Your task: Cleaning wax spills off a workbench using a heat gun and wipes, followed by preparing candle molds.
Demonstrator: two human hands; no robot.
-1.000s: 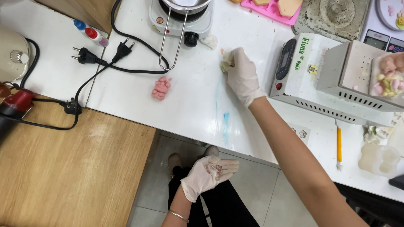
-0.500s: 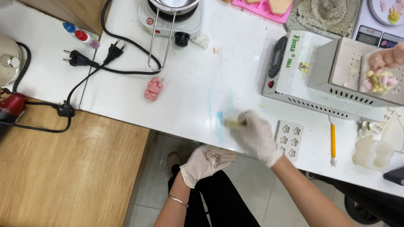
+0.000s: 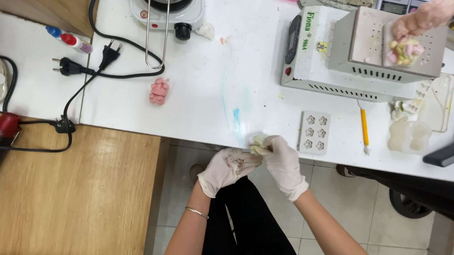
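Both my hands wear white gloves. My right hand [image 3: 282, 162] grips a small pale scraper with a yellowish lump [image 3: 259, 141] at the near edge of the white table [image 3: 197, 101], beside a blue smear [image 3: 237, 120]. My left hand [image 3: 228, 168] is cupped palm up just under that edge, with crumbs of residue in the palm, touching the tip of the scraper.
A pink moulded figure [image 3: 159, 91] lies mid-table. A white flower mould [image 3: 313, 132] and a yellow pencil [image 3: 364, 128] sit right of my hands. Behind are a white machine [image 3: 330, 55], a hotplate [image 3: 166, 7], black power cords [image 3: 88, 67]. Another person's hand [image 3: 427, 16] holds a pastel piece.
My right hand dragged the scraper from the middle of the table down to its near edge. My left hand rose to meet it under the edge.
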